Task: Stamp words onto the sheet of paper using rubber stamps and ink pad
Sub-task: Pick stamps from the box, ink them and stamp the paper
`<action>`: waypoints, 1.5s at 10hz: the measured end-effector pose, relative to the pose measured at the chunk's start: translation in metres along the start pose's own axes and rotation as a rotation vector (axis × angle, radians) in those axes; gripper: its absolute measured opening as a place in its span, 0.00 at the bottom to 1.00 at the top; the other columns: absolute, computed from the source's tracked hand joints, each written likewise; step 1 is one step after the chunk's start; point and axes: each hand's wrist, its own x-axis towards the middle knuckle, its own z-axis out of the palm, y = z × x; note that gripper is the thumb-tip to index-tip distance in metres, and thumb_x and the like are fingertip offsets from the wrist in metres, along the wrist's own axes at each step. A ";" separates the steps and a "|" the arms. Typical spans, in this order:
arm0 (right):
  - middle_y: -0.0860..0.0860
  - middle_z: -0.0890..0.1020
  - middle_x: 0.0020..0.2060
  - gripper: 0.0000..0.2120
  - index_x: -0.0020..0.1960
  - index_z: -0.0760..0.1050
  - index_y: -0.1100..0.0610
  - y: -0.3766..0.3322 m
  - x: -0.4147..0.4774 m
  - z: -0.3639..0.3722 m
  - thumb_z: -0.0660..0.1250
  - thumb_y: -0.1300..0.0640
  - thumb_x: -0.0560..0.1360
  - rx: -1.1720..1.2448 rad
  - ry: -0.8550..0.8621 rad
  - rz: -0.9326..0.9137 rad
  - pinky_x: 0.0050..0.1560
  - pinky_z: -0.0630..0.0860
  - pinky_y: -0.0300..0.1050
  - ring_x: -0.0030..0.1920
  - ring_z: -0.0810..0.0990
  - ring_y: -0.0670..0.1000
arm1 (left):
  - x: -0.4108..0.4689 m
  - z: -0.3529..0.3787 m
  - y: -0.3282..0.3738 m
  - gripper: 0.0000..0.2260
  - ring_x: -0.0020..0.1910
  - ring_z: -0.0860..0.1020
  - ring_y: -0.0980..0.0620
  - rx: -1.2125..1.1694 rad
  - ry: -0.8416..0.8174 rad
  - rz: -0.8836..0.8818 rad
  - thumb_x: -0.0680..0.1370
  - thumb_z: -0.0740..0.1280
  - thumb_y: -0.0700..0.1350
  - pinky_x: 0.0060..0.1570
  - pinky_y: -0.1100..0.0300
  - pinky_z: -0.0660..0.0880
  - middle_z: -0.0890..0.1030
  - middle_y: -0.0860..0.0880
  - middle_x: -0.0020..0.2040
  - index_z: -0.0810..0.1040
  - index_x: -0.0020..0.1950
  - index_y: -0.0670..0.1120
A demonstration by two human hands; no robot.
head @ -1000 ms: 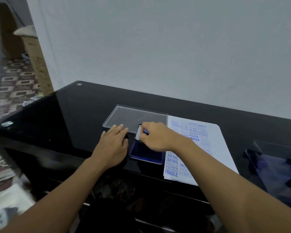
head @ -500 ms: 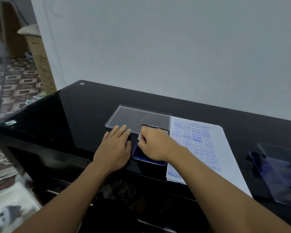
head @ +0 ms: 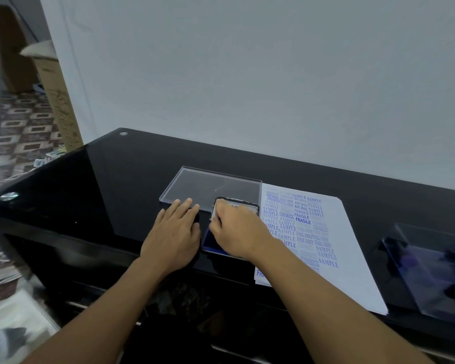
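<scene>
Over pad (head: 210, 241): stamp (head: 214, 214) fore-aft (R hand (head: 237, 232)).

A cardboard box (head: 58, 101) stands beside the black table (head: 103, 185).

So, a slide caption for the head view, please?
Right hand holds a stamp over the ink pad; left hand lies flat beside it.

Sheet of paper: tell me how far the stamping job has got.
Done: the sheet of paper already carries many blue words, such as SAMPLE, FRAGILE and AIR MAIL, across its left part. In hand: the right hand pinches a stamp, mostly hidden, over the blue ink pad; the left hand lies flat on the table beside it. Left: the sheet's right and near part is bare.
</scene>
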 end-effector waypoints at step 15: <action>0.55 0.74 0.36 0.08 0.46 0.61 0.54 -0.004 -0.005 -0.003 0.55 0.53 0.81 0.007 -0.017 0.014 0.34 0.65 0.48 0.36 0.71 0.58 | -0.001 0.000 0.000 0.23 0.80 0.47 0.51 -0.006 -0.014 -0.008 0.84 0.50 0.51 0.78 0.49 0.48 0.52 0.51 0.81 0.55 0.80 0.50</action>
